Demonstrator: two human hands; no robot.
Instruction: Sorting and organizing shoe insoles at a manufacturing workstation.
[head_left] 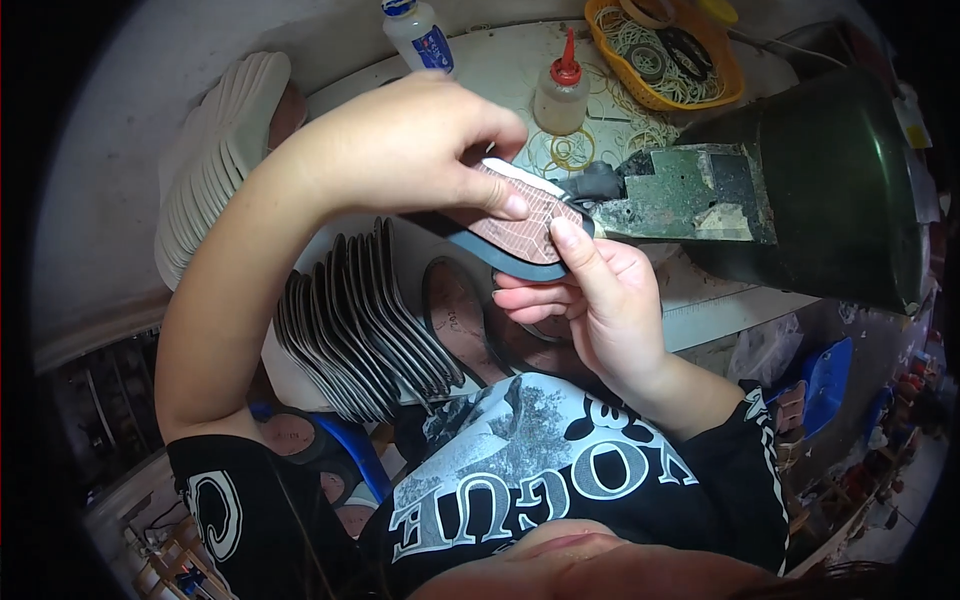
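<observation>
A shoe insole (520,232) with a pinkish, line-patterned face and a black rim is held between my two hands. My left hand (430,145) reaches over it from the left, thumb pressed flat on the patterned face and the other fingers mostly hidden. From the right, my right hand (615,295) pinches the rounded end, thumb on top and fingers curled below. A strip of white (520,178) shows along the insole's far edge. Right beside that end is the dark head (597,183) of a green machine (690,190); whether they touch I cannot tell.
Black-edged insoles (350,320) stand in a row below my hands, near pinkish soles (455,310) lying flat. Pale insoles (215,170) are stacked at left. Behind stand a red-nozzled bottle (561,100), a white bottle (418,38) and an orange basket (735,75) of rubber bands.
</observation>
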